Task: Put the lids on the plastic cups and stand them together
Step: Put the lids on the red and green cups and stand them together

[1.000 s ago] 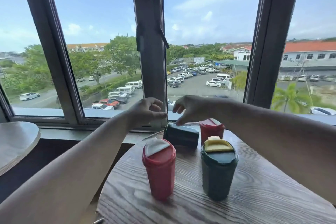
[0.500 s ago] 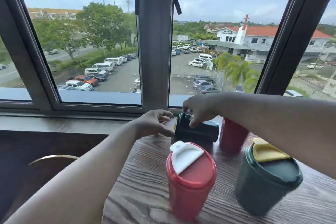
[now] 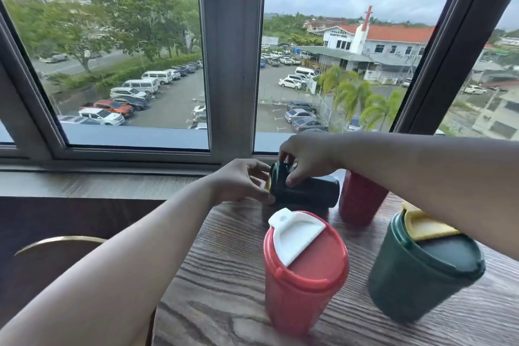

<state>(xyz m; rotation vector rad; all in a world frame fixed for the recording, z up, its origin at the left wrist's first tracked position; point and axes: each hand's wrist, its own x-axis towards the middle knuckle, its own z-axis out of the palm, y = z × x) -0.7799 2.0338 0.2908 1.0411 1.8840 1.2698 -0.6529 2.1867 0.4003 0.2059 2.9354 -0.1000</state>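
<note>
A dark green cup [image 3: 309, 191] lies on its side at the far edge of the round wooden table [image 3: 224, 284], lid end pointing left. My left hand [image 3: 241, 181] grips that lid end, where a bit of yellow shows. My right hand [image 3: 306, 159] pinches the cup's rim from above. A red cup with a red lid and white flap [image 3: 304, 270] stands upright in front. To its right stands a dark green cup with a yellow flap [image 3: 421, 267]. Another red cup [image 3: 359, 199] stands behind, its top hidden by my right arm.
A window sill [image 3: 98, 180] and a grey window frame [image 3: 233, 64] run just behind the table. At the lower left sits a second round dark table with a gold rim [image 3: 56, 241]. Outside lies a car park.
The camera has moved closer and tilted down. Both hands have closed in on the lying green cup, the left now at its lid end and the right gripping its rim.
</note>
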